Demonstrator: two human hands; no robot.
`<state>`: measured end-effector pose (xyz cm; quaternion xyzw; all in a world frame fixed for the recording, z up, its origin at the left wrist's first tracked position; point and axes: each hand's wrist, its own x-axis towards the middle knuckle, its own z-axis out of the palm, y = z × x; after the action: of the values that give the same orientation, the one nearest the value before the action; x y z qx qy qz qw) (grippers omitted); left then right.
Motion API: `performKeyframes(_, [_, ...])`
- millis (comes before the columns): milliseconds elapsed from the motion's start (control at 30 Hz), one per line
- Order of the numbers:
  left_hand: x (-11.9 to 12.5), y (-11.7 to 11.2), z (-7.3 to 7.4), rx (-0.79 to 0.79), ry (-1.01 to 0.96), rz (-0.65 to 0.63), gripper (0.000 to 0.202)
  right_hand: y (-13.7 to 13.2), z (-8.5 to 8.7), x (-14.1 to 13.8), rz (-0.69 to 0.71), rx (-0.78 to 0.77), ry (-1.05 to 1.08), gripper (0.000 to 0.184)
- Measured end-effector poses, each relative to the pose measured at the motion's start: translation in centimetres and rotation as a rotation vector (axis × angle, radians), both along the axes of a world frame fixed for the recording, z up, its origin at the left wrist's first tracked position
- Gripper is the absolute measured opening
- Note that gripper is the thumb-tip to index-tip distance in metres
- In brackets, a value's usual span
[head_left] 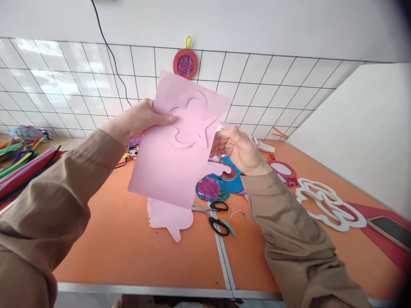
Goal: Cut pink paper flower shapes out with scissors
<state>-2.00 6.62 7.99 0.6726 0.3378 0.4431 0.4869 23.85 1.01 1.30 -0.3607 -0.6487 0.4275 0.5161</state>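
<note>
My left hand (157, 119) pinches a pink paper sheet (160, 167) by its left side, thumb in front and the other fingers behind. The sheet is raised and tilted above the table, with curved cut lines around a rounded shape in its upper half. At its right edge, the bent fingers of my right hand (236, 147) are closed on the paper, their tips partly hidden. Below the sheet lies a pink paper cutout (171, 220) with a wavy outline. Black-handled scissors (220, 226) rest beside it, their blades partly covered by the sheet.
Floral blue fabric (233, 184) lies behind the scissors. White curly cutouts (330, 203), a red-rimmed disc (282, 169) and a phone (390, 229) are at the right. Colourful pipe cleaners (28, 175) lie left. A round red ornament (185, 64) hangs on the tiled wall.
</note>
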Motion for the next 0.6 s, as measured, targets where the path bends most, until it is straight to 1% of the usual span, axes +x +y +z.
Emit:
performKeyframes(67, [-0.3, 0.1, -1.4, -0.022, -0.111, 0.037, 0.035, 0.1, -0.1, -0.1, -0.009, -0.021, -0.046, 0.071])
performKeyframes(167, [-0.7, 0.3, -3.3, -0.060, -0.211, 0.056, 0.041, 0.2, -0.3, -0.2, 0.015, -0.008, -0.166, 0.056])
performKeyframes(267, [-1.1, 0.2, -4.9, -0.088, -0.247, 0.079, 0.043, 0.4, -0.6, 0.1, 0.057, -0.049, -0.277, 0.042])
performKeyframes(367, [-1.4, 0.0, -6.1, -0.108, -0.262, 0.111, 0.044, 0.7, -0.7, 0.6, -0.013, -0.049, -0.311, 0.040])
performKeyframes(433, [-1.6, 0.1, -6.5, -0.114, -0.276, 0.127, 0.045, 0.9, -0.6, 1.1, -0.128, -0.038, -0.372, 0.037])
performKeyframes(500, [-2.0, 0.4, -6.8, -0.101, -0.295, 0.148, 0.046, 1.0, -0.4, 1.6, -0.256, -0.056, -0.551, 0.028])
performKeyframes(533, [-2.2, 0.6, -6.9, -0.087, -0.307, 0.161, 0.047, 1.1, -0.3, 1.8, -0.283, -0.088, -0.680, 0.023])
performKeyframes(567, [-2.5, 0.9, -7.0, -0.072, -0.320, 0.175, 0.047, 1.2, -0.4, 1.9, -0.258, -0.135, -0.823, 0.019])
performKeyframes(600, [-2.8, 1.3, -7.1, -0.054, -0.331, 0.191, 0.048, 1.3, -0.5, 1.9, -0.176, -0.192, -0.961, 0.015])
